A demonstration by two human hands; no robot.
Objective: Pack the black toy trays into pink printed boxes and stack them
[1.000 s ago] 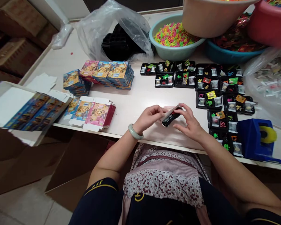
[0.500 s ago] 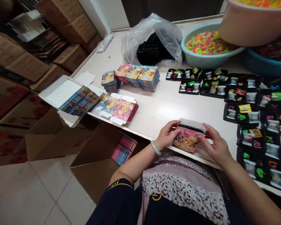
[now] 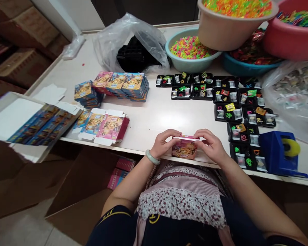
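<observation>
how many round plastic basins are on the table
4: a pale green basin of neon bits, a beige basin propped above it, a blue basin beneath, and a red basin far right, partly cut off.

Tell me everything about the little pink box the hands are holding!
The little pink box looks like printed cardboard, pink along the top, with a cartoon picture in yellow and brown on the front. Its top looks shut. It stands upright at the near edge of the white table. The left hand pinches its left end and the right hand its right end, fingers resting on the top edge.
</observation>
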